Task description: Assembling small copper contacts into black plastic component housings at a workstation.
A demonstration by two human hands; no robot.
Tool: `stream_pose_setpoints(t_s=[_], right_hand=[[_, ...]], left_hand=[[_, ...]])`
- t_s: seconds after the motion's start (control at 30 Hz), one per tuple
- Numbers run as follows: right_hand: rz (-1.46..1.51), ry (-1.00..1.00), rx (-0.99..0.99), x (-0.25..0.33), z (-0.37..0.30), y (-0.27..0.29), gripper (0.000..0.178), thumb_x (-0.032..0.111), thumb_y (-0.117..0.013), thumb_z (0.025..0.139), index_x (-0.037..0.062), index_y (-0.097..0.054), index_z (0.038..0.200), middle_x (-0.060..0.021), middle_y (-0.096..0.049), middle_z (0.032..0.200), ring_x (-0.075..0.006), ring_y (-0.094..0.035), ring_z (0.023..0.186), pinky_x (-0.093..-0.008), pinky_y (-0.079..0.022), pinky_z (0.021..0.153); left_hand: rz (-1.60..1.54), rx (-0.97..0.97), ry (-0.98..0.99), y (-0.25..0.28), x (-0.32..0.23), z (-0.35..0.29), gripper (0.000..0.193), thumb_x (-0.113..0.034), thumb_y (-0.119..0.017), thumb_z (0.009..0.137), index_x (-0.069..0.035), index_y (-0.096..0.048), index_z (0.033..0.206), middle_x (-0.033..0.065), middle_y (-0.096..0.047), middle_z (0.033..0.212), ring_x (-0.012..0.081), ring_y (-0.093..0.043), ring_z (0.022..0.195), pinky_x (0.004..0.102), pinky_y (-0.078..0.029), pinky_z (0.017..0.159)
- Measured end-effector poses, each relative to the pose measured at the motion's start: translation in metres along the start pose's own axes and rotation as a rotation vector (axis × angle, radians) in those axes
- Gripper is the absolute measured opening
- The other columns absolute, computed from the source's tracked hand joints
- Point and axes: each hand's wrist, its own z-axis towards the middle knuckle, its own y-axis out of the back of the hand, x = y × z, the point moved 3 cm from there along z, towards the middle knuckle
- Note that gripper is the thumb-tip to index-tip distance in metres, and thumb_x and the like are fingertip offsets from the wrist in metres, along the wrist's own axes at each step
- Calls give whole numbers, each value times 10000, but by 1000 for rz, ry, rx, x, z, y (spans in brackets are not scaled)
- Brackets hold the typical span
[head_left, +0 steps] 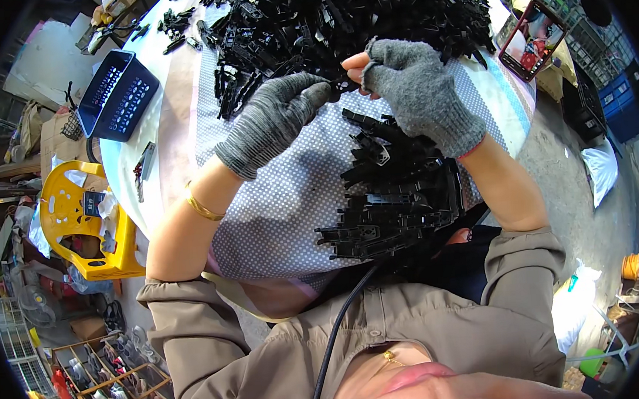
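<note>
My left hand (277, 121), in a grey striped knit glove, is pinched shut at thumb and fingers on a small black plastic part (338, 88). My right hand (425, 96), in a plain grey knit glove that leaves the fingertips bare, is curled right beside it; I cannot tell whether those fingertips grip it too. The part sits between my hands, above the near edge of a large loose heap of black plastic pieces (343, 12), and its details are mostly hidden.

Nearer me, a smaller pile of long, narrow, black plastic pieces (401, 205) lies on the grey-and-white dotted tablecloth (284, 217), roughly side by side, glossy in places, a few with small holes.

As for writing, the small dark printed packet (93, 204) on the yellow plastic chair (59, 199) carries pale marks too small for me to read. The red-edged phone (533, 40) at my right shows a lit picture with tiny icons.
</note>
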Motion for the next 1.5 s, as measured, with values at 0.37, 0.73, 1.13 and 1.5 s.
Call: stream_pose_setpoints(t_s=[0.37,0.73,1.13,1.5], right_hand=[[370,-58,219,3,2,-16,727,668,-391,789,1,-581,1005,-127,-606,936,-209,-580,914,-318,-454,839],[-431,61,57,-11,22,71,470,468,-520,826,14,-631,871,-100,-624,825,-184,-598,762,-324,-483,683],[-1331,-50,89,-17,13,50,204,202,-539,746,53,-608,867,-131,-570,792,-289,-563,803,-406,-455,714],[-1105,185,35,-21,9,21,315,179,-600,747,31,-572,1024,-156,-595,987,-293,-575,928,-375,-466,802]], left_hand=[[111,-102,-693,-41,-18,3,165,-164,-521,851,-20,-585,900,113,-576,639,249,-561,557,332,-466,549],[509,-57,-580,-28,-34,-12,275,-308,-599,805,-55,-622,910,99,-588,746,215,-589,651,315,-476,575],[945,-357,-184,34,22,33,300,-262,-637,759,-36,-601,954,149,-568,928,295,-581,850,374,-471,743],[-177,-183,-232,18,4,14,187,-122,-575,844,-22,-552,1000,58,-619,757,83,-558,621,217,-470,557]])
